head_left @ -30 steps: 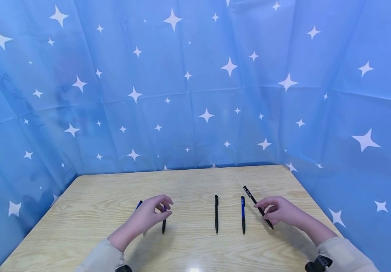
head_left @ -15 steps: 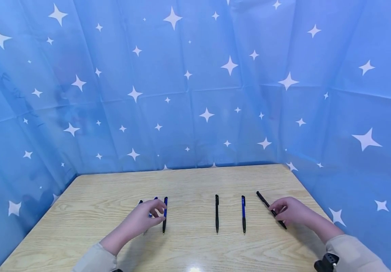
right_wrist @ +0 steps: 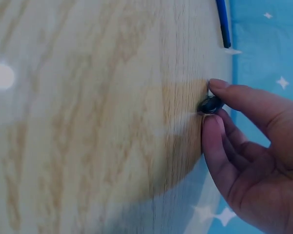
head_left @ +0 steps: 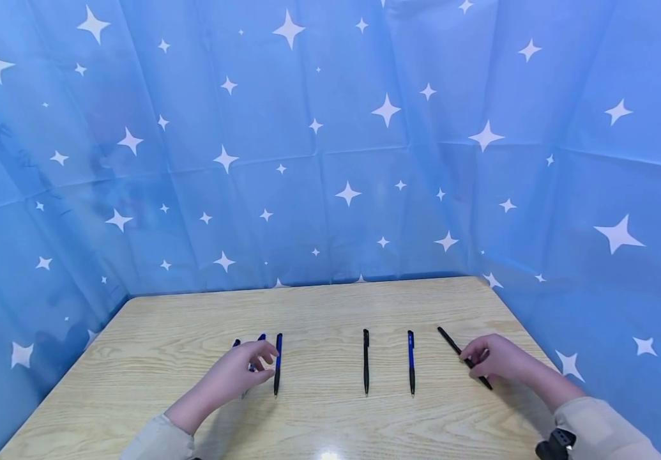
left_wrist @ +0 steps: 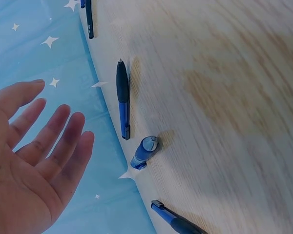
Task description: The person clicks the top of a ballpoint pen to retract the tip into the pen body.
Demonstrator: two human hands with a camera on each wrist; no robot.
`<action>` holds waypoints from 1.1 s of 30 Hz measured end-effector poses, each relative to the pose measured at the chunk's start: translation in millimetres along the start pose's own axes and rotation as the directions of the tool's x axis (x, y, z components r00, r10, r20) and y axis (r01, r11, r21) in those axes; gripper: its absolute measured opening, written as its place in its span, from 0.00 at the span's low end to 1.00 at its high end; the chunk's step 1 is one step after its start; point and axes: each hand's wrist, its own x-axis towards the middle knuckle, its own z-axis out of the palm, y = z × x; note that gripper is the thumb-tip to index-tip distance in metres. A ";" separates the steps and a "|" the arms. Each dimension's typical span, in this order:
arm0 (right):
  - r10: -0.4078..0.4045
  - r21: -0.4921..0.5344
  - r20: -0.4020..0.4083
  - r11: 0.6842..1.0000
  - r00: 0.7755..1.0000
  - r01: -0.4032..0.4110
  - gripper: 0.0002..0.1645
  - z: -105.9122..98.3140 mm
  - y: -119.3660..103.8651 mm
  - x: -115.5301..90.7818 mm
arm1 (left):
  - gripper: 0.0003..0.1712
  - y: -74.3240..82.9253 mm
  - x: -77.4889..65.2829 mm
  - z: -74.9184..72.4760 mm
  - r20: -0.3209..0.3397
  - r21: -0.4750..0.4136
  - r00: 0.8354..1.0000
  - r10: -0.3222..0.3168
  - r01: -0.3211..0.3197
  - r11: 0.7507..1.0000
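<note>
My right hand (head_left: 497, 359) pinches a black pen (head_left: 449, 340) between thumb and fingers, low at the table. The pen slants, its far end toward the upper left; in the right wrist view the same black pen (right_wrist: 211, 104) shows end-on at the fingertips. My left hand (head_left: 239, 369) hovers over the left group of pens, fingers loosely bent and holding nothing; its palm and spread fingers show in the left wrist view. Beside its fingertips lies a blue pen (head_left: 278, 367) with a dark grip. Two more blue pens (head_left: 261, 337) are partly hidden behind that hand.
Between the hands, a black pen (head_left: 366, 361) and a blue pen (head_left: 411, 362) lie roughly parallel on the wooden table (head_left: 319, 319). A blue curtain (head_left: 307, 160) with white stars hangs along the back and both sides of the table.
My right hand has moved right with the black pen, away from the blue pen beside it, and lowered it. My left hand has drawn slightly left, uncovering more of the blue pen.
</note>
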 end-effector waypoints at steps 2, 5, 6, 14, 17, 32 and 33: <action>-0.008 -0.002 0.004 1.000 1.000 0.008 0.18 1.3 0.1 0.9 | 0.14 0.0 -0.4 -0.2 0.005 0.000 1.000 -0.007 0.007 1.000; -0.020 -0.016 0.006 1.000 1.000 0.020 0.18 3.5 0.2 2.7 | 0.13 -0.1 -1.0 -0.6 0.010 0.001 1.000 -0.013 0.013 1.000; -0.020 -0.027 0.002 0.999 1.000 0.020 0.18 4.2 -0.4 3.2 | 0.13 -0.2 -1.0 -0.7 0.010 0.002 1.000 -0.013 0.013 1.000; -0.083 -0.150 -0.093 0.986 0.992 0.068 0.21 10.8 -17.3 9.5 | 0.13 2.4 2.5 -0.5 0.008 0.022 1.000 0.012 -0.012 1.000; -0.094 -0.121 -0.089 0.989 0.992 0.083 0.22 18.0 -27.0 13.0 | 0.13 5.3 5.6 1.5 0.019 0.015 0.999 0.029 -0.030 0.999; -0.145 -0.106 -0.080 0.985 0.986 0.137 0.24 59.1 -43.4 38.3 | 0.13 23.6 19.8 13.0 0.055 0.056 0.994 0.095 -0.098 0.994; -0.138 -0.108 -0.079 0.986 0.987 0.129 0.24 61.4 -43.7 39.4 | 0.13 25.0 20.6 13.6 0.064 0.047 0.994 0.092 -0.095 0.994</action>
